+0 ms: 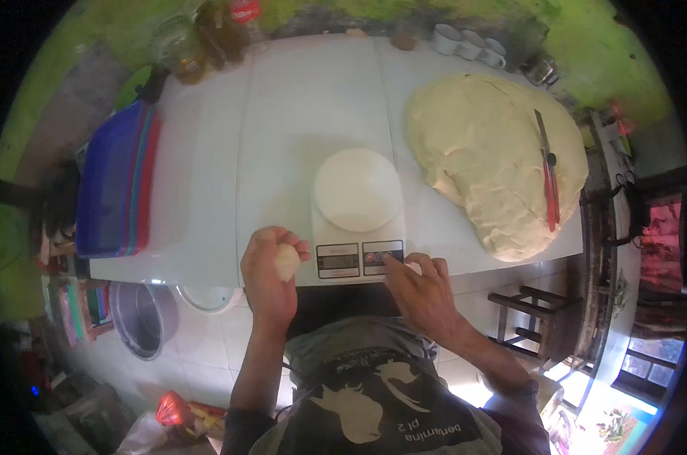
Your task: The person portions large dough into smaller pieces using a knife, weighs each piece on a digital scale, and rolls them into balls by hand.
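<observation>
A white digital kitchen scale (358, 193) stands near the front edge of the white table, its round plate bare. My left hand (268, 273) is curled around a small lump of dough (287, 262), just left of the scale. With its index finger, my right hand (426, 290) touches the button panel (383, 257) at the scale's front right; its other fingers are bent and hold nothing that I can see. To the right lies a very large mass of pale dough (491, 159). Red-handled scissors (550, 176) rest on top of it.
Stacked plastic trays (113, 187) in blue, green and red stand at the table's left edge. Jars (181, 57) and a bottle line the back left; white cups (468, 45) stand at the back right. Below are a metal pot (141, 318) and a wooden stool (534, 318).
</observation>
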Available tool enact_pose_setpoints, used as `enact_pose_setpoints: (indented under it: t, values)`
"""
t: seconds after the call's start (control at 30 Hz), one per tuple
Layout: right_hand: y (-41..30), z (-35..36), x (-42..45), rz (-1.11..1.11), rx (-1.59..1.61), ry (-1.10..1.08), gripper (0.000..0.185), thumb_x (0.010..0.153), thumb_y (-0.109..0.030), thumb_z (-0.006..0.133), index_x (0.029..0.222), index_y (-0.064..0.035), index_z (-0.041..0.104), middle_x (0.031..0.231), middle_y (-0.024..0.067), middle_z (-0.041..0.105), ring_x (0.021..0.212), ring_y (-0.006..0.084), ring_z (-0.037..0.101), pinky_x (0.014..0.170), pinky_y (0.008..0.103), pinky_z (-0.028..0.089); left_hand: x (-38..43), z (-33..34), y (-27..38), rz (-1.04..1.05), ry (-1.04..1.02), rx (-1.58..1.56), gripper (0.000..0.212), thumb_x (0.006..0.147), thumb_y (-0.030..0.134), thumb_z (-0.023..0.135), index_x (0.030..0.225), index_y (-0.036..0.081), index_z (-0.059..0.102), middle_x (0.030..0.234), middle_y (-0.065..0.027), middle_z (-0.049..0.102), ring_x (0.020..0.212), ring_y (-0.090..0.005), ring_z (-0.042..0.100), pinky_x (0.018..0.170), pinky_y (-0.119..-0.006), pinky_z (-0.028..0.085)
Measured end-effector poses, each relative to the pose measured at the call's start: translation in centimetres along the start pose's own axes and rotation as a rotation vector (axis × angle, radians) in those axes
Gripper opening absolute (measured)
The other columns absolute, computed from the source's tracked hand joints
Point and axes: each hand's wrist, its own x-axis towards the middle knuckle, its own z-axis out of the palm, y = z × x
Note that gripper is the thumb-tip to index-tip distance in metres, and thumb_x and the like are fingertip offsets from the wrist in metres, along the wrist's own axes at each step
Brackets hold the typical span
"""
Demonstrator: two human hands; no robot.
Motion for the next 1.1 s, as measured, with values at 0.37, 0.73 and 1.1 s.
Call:
enact_pose_setpoints:
  t: [0.37,0.73,1.1]
  values:
    - [0.1,-2.8,5.9,0.284,0.841,0.432,0.025,0.096,-0.012,0.056,0.118,-0.0018,0.060,0.121,0.0176,0.062,0.115,0.0284,0.059,0.101,0.0390,0.042,-2.0,4.2,-1.5,-0.080,-0.407,0.061,0.029,0.099,0.021,0.047,0.107,-0.006,0.054,0.094,-0.0196,0.065,0.078,-0.0262,0.065,0.072,-0.039,0.055]
    - [-9.5,-9.9,21.3,-0.680,0.127,0.220,0.031,0.086,-0.028,0.060,0.108,-0.0070,0.064,0.117,0.0167,0.061,0.112,0.0344,0.056,0.087,0.0454,0.046,2.2,1.3,-1.8,0.041,-0.220,-0.096,0.047,0.099,0.038,0.049,0.130,0.002,0.048,0.120,-0.0111,0.057,0.113,-0.0234,0.054,0.093,-0.040,0.046]
    - [-11.9,-4.3,16.5,-0.495,0.386,0.266,0.053,0.089,-0.045,0.052,0.125,-0.0065,0.056,0.131,0.0232,0.051,0.127,0.0382,0.045,0.100,0.0551,0.035,2.9,-0.5,-0.1,-0.015,-0.300,-0.325,0.061,0.099,0.039,0.048,0.147,0.007,0.027,0.148,-0.0146,0.033,0.134,-0.0307,0.036,0.109,-0.044,0.034]
